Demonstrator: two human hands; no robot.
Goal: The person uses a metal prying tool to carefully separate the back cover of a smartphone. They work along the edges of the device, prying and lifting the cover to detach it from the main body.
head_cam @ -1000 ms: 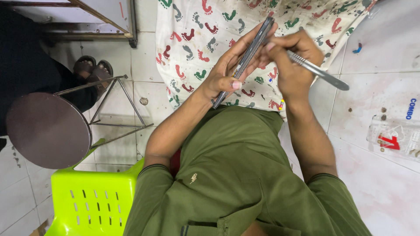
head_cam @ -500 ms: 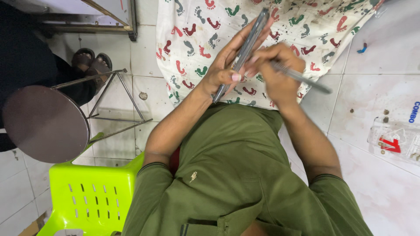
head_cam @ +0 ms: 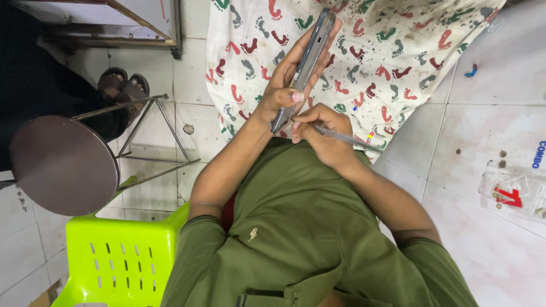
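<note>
Both hands up over lap: left hand point(head_cam: 284, 85) wraps phone point(head_cam: 304, 65) edge-on, tilted; right hand point(head_cam: 324, 133) just below, fingers pinched shut on metal tool point(head_cam: 341, 136), tip at phone's lower end

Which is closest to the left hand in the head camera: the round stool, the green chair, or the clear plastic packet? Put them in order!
From the left hand:
1. Round stool, lower left on the floor.
2. Green chair, bottom left.
3. Clear plastic packet, far right on the tiles.

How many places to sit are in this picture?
2. A round dark stool with a metal frame stands at the left; a lime-green plastic chair sits just below it, beside the person's left elbow. Others may be hidden out of frame.
</note>
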